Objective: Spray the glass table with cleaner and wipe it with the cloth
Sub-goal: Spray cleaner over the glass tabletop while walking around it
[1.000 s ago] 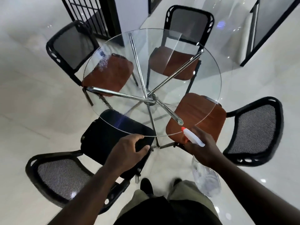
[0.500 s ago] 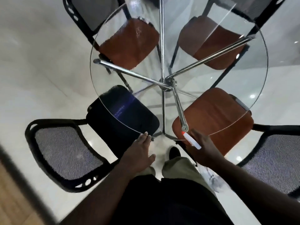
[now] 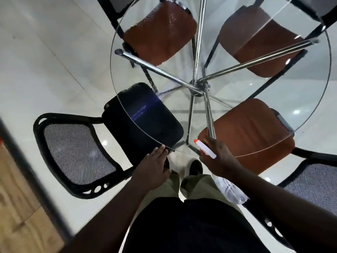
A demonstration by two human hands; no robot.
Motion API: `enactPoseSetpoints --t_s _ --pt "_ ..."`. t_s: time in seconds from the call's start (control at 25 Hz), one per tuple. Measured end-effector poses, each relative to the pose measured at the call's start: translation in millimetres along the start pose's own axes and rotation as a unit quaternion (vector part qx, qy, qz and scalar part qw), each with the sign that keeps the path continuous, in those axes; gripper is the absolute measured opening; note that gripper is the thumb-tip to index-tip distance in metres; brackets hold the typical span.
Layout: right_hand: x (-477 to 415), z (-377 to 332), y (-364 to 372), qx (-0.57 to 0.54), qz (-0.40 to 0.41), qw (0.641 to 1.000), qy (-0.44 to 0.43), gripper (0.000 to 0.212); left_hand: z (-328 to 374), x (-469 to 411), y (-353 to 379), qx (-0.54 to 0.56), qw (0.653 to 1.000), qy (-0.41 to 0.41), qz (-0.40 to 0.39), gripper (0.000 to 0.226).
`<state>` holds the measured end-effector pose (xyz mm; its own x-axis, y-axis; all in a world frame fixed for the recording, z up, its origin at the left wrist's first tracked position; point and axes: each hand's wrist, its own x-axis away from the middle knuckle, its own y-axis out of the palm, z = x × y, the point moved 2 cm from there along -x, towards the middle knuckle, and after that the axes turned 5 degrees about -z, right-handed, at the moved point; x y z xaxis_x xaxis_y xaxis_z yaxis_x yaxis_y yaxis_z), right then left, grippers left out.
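Just short of the glass desk's (image 3: 273,88) near rim, the right grip (image 3: 218,159) is closed round the neck of the spray bottle (image 3: 205,149); its white head and red nozzle tip point up over the glass, and the clear body hangs below the wrist on the person's side of the rim. The bottle looks like thin, light plastic, probably slick once wet; the neck under the trigger, where it is held now, seems the soundest hold. The left grip (image 3: 153,167) is open and holds nothing; its straight fingers reach the near rim, though I cannot tell whether they touch it. No cloth shows anywhere.

The desk top reads as stiff, smooth and heavy, yet likely brittle at its edge; wiping pressure would sit best flat on the top, over the chrome legs (image 3: 197,86) and not on the overhang. Under the desk's near left stands a black-seated chair (image 3: 142,121); under its near right, a brown seat (image 3: 246,128); at the far left, fine droplets (image 3: 171,17) speckle the glass.
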<state>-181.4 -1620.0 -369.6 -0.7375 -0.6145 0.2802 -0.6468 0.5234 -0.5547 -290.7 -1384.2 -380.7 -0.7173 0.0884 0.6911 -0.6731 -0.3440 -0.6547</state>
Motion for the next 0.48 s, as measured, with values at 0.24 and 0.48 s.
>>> enactPoseSetpoints --t_s 0.24,0.48 --pt "-28 -25 16 -0.005 -0.013 0.999 -0.035 0.022 4 4 -2 0.027 0.999 -0.017 -0.010 0.082" --pt "-20 -12 11 -0.007 -0.005 0.999 -0.033 0.017 12 -5 -10 0.032 0.999 -0.008 0.006 0.085"
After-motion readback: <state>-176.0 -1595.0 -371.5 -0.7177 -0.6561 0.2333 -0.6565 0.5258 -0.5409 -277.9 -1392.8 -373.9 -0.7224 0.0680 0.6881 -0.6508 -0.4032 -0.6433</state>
